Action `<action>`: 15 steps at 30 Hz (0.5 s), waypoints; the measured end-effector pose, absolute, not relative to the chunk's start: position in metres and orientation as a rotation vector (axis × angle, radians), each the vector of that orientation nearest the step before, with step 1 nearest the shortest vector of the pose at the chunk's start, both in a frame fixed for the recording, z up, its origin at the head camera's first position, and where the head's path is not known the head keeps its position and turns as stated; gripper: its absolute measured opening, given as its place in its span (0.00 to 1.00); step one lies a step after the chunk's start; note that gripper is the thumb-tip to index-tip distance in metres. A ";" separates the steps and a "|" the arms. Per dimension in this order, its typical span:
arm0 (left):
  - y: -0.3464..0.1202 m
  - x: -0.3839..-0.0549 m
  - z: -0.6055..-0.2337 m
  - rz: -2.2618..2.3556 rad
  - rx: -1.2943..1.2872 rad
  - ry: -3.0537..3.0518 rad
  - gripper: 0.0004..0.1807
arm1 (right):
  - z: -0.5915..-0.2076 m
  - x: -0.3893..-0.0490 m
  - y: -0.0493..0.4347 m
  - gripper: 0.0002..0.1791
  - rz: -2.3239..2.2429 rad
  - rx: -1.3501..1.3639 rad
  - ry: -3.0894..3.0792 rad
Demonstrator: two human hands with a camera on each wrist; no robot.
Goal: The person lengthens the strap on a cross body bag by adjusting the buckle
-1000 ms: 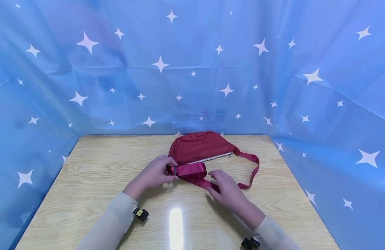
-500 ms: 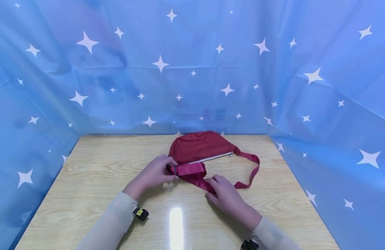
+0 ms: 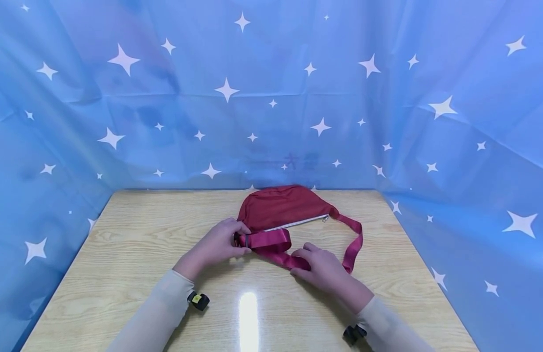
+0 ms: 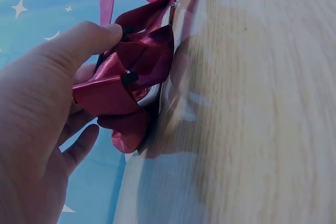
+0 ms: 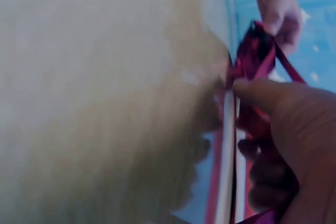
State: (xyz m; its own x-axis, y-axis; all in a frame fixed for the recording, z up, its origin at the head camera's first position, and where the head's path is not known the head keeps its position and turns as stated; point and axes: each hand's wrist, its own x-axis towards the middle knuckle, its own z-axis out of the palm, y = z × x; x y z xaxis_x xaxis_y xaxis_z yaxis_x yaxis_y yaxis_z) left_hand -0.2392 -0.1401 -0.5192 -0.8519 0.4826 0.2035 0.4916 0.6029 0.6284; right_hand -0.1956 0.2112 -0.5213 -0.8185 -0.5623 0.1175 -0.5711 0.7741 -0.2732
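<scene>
A dark red waist bag (image 3: 282,208) with a pale zipper lies at the back of the table. My left hand (image 3: 215,244) pinches the folded end of its magenta strap (image 3: 269,239) beside a dark slider (image 3: 247,240); in the left wrist view the thumb presses on the strap (image 4: 105,93) there, while the lower fingers spread apart. My right hand (image 3: 322,271) grips the strap's front run, the thumb nearest the table edge. Curled right fingers (image 5: 265,177) show in the right wrist view, which is blurred. The strap's section under the right palm is hidden.
The wood-grain table (image 3: 144,234) ends at a blue star-patterned curtain (image 3: 179,117) at the back and sides. A bright light reflection (image 3: 248,318) lies at the table's front. Each wrist wears a small black device, such as this camera band (image 3: 198,300).
My right hand has taken hold of the strap's front run and shifted a little to the right. The strap's right-hand loop has changed shape. My left hand and the bag stay put.
</scene>
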 end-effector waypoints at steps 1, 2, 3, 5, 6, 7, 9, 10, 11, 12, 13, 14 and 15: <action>-0.140 -0.239 -0.519 -1.099 -0.852 -2.803 0.23 | -0.521 -0.198 0.215 0.21 0.481 0.951 -2.912; -0.140 -0.239 -0.519 -1.095 -0.850 -2.807 0.23 | -0.520 -0.199 0.218 0.21 0.490 0.961 -2.897; -0.140 -0.239 -0.519 -1.091 -0.851 -2.809 0.23 | -0.520 -0.201 0.222 0.21 0.499 0.971 -2.882; -0.139 -0.239 -0.519 -1.089 -0.850 -2.816 0.23 | -0.520 -0.204 0.230 0.22 0.509 0.981 -2.863; -0.139 -0.239 -0.519 -1.090 -0.850 -2.818 0.23 | -0.520 -0.205 0.234 0.22 0.513 0.980 -2.862; -0.139 -0.239 -0.519 -1.090 -0.850 -2.821 0.23 | -0.520 -0.207 0.238 0.22 0.522 0.979 -2.865; -0.139 -0.239 -0.519 -1.093 -0.846 -2.827 0.23 | -0.519 -0.208 0.245 0.22 0.520 0.973 -2.877; -0.139 -0.239 -0.518 -1.094 -0.842 -2.829 0.23 | -0.518 -0.209 0.249 0.22 0.523 0.968 -2.887; -0.139 -0.240 -0.518 -1.092 -0.839 -2.830 0.24 | -0.518 -0.210 0.252 0.22 0.515 0.957 -2.896; -0.139 -0.240 -0.518 -1.095 -0.835 -2.829 0.24 | -0.517 -0.211 0.256 0.22 0.504 0.945 -2.911; -0.140 -0.240 -0.518 -1.096 -0.829 -2.831 0.24 | -0.517 -0.212 0.260 0.22 0.491 0.933 -2.923; -0.140 -0.240 -0.517 -1.095 -0.824 -2.831 0.24 | -0.516 -0.212 0.264 0.22 0.475 0.915 -2.937; -0.141 -0.241 -0.517 -1.091 -0.820 -2.829 0.24 | -0.516 -0.213 0.269 0.22 0.465 0.894 -2.951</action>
